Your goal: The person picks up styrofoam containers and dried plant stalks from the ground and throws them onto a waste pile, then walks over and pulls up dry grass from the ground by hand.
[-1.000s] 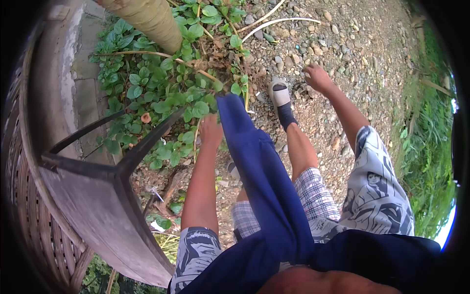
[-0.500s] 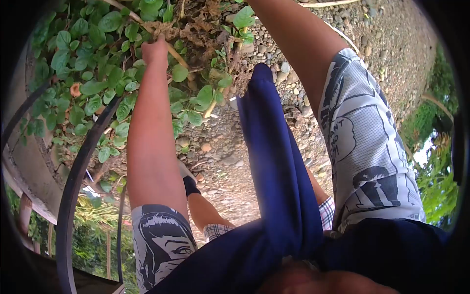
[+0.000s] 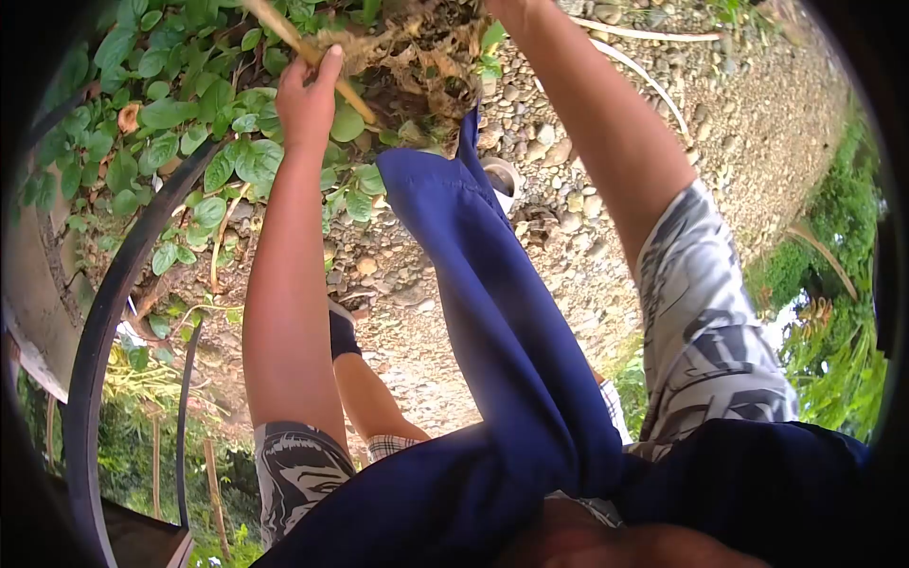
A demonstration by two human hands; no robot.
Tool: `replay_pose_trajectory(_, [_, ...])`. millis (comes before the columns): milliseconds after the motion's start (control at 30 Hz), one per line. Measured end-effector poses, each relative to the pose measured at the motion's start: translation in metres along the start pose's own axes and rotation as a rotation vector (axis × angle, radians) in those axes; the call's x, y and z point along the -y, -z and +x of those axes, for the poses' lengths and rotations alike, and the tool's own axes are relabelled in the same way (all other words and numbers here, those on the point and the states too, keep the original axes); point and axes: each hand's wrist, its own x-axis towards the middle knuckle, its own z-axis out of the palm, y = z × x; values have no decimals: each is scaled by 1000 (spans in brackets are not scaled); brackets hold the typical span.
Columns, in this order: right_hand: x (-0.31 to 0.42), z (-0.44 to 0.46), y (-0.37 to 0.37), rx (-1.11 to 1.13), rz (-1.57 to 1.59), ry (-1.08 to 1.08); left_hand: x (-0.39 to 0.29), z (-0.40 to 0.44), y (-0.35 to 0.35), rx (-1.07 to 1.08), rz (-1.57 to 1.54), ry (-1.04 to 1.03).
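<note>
While holding both bare arms out over tan, pebbly ground [image 3: 757,142], grasps a long, straight, tan woody stem [image 3: 276,26] with the left hand [image 3: 306,106], closed on it between thumb and fingers. Holds that stem on a slant along the right-hand edge of a dense patch of green, oval-leaved plants [image 3: 170,114], with its lower end just below a tangle of brown, crumpled dry leaves [image 3: 421,52]. Reaches with the right hand [image 3: 519,9] near the right-hand edge of that tangle, mostly out of view; cannot tell whether clenched, released or grasping anything. Has a long navy-blue cloth [image 3: 497,284] hanging between the arms, a curved black bar [image 3: 100,322] left of the left arm, and pale, curved stalks [image 3: 644,76] lying near the ground's far edge, beyond the right forearm.
</note>
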Motion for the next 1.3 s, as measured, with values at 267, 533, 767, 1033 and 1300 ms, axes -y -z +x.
replay_pose_trajectory(267, [-40,-69,132,-174,716,165,-57,-52,-13,79,389,-555])
replay_pose_trajectory(533, [-50,-158,120,-617,391,397,-39,-116,-74,336,470,-881])
replay_pose_trajectory(767, [-37,-281,165,-825,256,513,-14,-160,-75,664,-18,-754])
replay_pose_trajectory(1033, [-87,-256,223,-872,635,452,-67,-179,-55,1010,-144,-630])
replay_pose_trajectory(1300, [-102,-95,206,-60,-814,-610,-3,-112,36,1278,1530,-552])
